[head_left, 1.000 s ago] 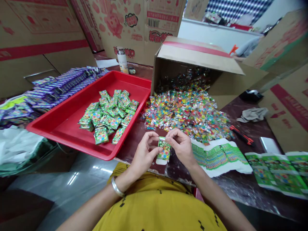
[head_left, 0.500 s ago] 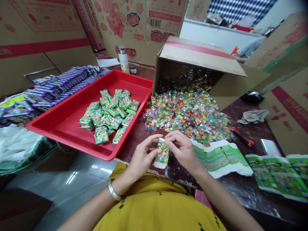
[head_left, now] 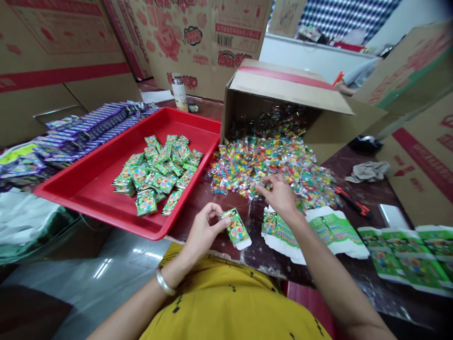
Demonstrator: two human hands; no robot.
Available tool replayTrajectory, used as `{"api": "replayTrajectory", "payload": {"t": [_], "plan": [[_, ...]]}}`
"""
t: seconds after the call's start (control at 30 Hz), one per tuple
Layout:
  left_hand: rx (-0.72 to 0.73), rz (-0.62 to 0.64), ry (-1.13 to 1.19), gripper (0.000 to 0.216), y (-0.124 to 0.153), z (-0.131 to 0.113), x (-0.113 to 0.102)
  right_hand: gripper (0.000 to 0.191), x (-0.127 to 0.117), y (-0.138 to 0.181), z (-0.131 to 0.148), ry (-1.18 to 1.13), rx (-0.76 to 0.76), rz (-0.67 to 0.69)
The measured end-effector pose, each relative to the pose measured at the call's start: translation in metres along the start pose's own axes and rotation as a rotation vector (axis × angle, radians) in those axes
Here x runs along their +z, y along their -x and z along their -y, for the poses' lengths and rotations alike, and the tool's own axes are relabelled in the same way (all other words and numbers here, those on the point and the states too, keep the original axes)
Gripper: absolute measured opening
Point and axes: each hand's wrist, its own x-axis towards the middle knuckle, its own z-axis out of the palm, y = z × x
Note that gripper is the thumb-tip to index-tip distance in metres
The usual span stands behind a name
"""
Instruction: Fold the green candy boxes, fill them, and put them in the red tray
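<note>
Pinching left hand (head_left: 206,226): gripping a small green box (head_left: 237,229) by one side near the table (head_left: 198,196) edge, its white flap pointing toward the person.
Green cartons (head_left: 323,229): lying overlapped beneath the right forearm.
Right hand (head_left: 282,196): bending its fingers at the candy packets (head_left: 244,163); I'm not seeing whether they're pinching one.
Red tray (head_left: 88,184): holding heaped green boxes (head_left: 146,202).
Cardboard box (head_left: 286,80): gaping sideways over the packets.
Flask (head_left: 180,93): standing upright behind.
</note>
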Motion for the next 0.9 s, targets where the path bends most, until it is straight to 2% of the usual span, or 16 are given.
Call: {"api": "replayTrajectory", "payload": {"t": [0.07, 0.13, 0.23, 0.3, 0.4, 0.47, 0.63, 0.77, 0.9], "plan": [[-0.050, -0.027, 0.052, 0.035, -0.003, 0.002, -0.001, 0.023, 0.005, -0.011, -0.010, -0.025, -0.015, 0.036], [-0.111, -0.033, 0.136, 0.046, -0.005, 0.003, -0.002, 0.023, 0.003, -0.015, -0.012, -0.213, 0.000, 0.062], [-0.178, 0.012, 0.212, 0.058, -0.007, 0.003, -0.003, 0.021, -0.016, -0.010, -0.003, -0.503, 0.060, 0.152], [-0.197, 0.034, 0.234, 0.055, -0.007, 0.002, -0.003, 0.018, -0.033, -0.004, 0.007, -0.557, 0.040, 0.260], [-0.210, 0.060, 0.261, 0.050, -0.007, 0.002, -0.001, 0.014, -0.052, 0.003, 0.024, -0.446, -0.061, 0.424], [-0.200, 0.103, 0.263, 0.048, -0.005, 0.002, 0.000, 0.015, -0.057, 0.005, 0.034, -0.301, -0.118, 0.475], [-0.054, 0.149, 0.067, 0.038, -0.004, 0.003, -0.002, 0.013, -0.060, 0.000, 0.050, 0.015, -0.229, 0.470], [0.027, 0.170, -0.062, 0.034, -0.006, 0.004, -0.004, 0.011, -0.062, 0.000, 0.057, 0.146, -0.328, 0.411], [0.053, 0.245, -0.146, 0.030, -0.007, 0.001, 0.003, 0.010, -0.052, 0.011, 0.065, 0.186, -0.460, 0.418]]}}
